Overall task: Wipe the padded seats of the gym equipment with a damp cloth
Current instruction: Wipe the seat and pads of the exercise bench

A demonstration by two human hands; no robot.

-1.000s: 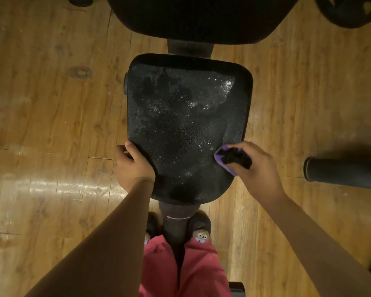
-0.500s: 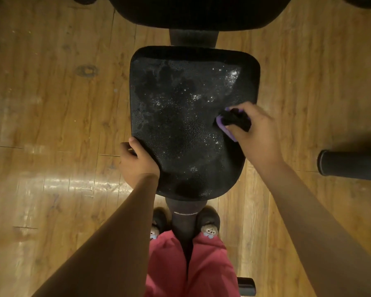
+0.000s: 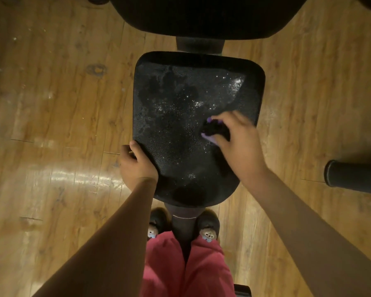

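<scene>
Mid-wipe, I reckon: my left hand (image 3: 137,166) curled round the padded seat's (image 3: 180,103) near-left edge, my right hand (image 3: 238,142) clutching the bunched cloth (image 3: 212,129) on its right side; next, sweep its streaky far half.

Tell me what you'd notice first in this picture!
The big black padded seat in the middle, sparkling with shiny speckles. The right hand holds a purple-and-black cloth on its right side while the left hand grips its left edge. Below, slippers with little bear faces peek out beside red trousers.
</scene>
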